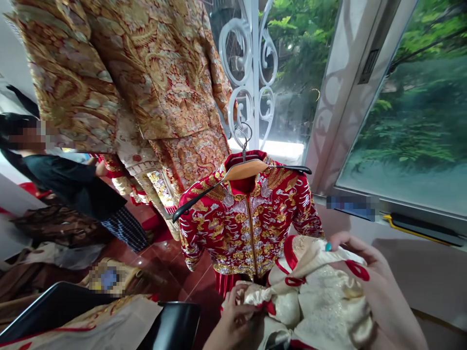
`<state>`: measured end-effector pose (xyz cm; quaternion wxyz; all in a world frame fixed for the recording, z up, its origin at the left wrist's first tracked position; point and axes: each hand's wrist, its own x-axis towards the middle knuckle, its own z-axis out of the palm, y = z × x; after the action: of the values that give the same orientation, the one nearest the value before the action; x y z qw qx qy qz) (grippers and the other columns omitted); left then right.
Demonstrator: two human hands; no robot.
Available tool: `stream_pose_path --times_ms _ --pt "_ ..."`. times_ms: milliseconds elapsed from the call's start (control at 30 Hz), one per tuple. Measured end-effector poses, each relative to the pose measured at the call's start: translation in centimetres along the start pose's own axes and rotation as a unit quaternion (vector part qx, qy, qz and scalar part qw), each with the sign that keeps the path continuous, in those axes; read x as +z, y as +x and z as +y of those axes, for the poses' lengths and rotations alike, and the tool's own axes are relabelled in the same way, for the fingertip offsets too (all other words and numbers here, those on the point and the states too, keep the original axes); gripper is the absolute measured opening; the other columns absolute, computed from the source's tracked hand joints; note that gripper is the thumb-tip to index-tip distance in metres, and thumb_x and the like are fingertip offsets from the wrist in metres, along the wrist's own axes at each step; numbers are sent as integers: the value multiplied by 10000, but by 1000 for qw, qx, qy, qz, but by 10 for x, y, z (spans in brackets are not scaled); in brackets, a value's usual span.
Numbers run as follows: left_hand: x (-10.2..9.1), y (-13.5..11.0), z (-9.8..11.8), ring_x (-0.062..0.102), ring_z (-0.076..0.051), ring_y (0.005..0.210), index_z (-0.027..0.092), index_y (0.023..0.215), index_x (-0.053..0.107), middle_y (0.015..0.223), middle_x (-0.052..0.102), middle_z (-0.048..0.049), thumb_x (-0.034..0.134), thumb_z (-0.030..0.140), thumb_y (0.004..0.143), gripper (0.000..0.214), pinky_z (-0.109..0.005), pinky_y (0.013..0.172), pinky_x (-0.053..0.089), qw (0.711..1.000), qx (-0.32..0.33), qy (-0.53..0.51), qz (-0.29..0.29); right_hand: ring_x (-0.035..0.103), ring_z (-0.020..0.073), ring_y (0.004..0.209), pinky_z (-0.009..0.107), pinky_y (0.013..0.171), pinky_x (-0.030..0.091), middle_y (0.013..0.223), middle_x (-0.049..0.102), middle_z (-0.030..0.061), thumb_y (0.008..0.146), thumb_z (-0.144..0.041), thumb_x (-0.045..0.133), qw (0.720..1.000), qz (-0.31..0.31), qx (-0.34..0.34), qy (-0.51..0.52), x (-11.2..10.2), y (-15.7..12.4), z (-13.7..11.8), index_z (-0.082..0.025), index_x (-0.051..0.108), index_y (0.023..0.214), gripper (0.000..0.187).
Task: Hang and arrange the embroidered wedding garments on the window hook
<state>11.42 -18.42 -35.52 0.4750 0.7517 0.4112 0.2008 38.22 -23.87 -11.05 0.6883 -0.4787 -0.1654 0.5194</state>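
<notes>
A cream satin garment with red trim and red loop fastenings (328, 301) is bunched up between my two hands at the lower right. My right hand (383, 287), with a teal nail on the thumb, pinches its upper edge. Lower and to the left, my left hand (237, 311) grips another edge of the cloth, fingers closed on it. Just beyond, a red jacket embroidered in gold and silver (233, 223) hangs upright. A black and wooden hanger (248, 169) lies across the jacket's shoulders, partly outside the cloth.
Large gold brocade garments (160, 73) hang behind, beside white scrollwork (251, 63). Windows (416, 107) stand at the right. A person in dark clothes (69, 180) works at the left. A black chair (178, 321) with cloth on it is at the lower left.
</notes>
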Motion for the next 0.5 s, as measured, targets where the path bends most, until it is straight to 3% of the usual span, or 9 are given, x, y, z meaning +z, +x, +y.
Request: stream_pose_path --times_ms 67,133,233,367,500 --pt "19 -1 -7 454 -302 1307 278 1197 673 1468 389 -122 544 217 825 399 -447 1104 372 995 -24 66 67 539 108 427 173 390 421 565 588 -54 465 -113 776 1000 0 -2 -9 0 -1 0 -234 594 700 320" --pt "27 -2 -12 566 -270 1184 269 1280 603 1430 418 -142 453 184 859 456 -405 1027 456 988 -65 101 100 543 108 433 175 394 420 579 593 -50 469 -109 772 1000 -5 -6 -19 -2 -1 2 -236 596 697 315" --pt "19 1 -17 654 -227 1060 260 1318 566 1368 499 -131 372 131 844 528 -341 955 507 985 -99 98 104 544 110 445 185 405 426 602 607 -48 500 -124 761 999 -24 -21 -44 -7 7 8 -237 596 708 288" --pt "-26 14 -22 534 -270 1283 179 1215 655 1337 599 -139 466 108 684 568 -374 1121 374 978 -107 30 174 547 130 460 202 404 421 609 626 -43 521 -163 755 994 -38 -67 -82 -16 32 12 -248 618 784 308" --pt "-97 27 3 598 -306 1188 172 1054 733 1179 717 -103 531 122 563 533 -443 1094 403 967 -159 -105 170 593 144 534 219 459 463 818 715 -2 518 -208 766 974 -6 -160 -158 -15 57 -2 -262 676 1023 516"
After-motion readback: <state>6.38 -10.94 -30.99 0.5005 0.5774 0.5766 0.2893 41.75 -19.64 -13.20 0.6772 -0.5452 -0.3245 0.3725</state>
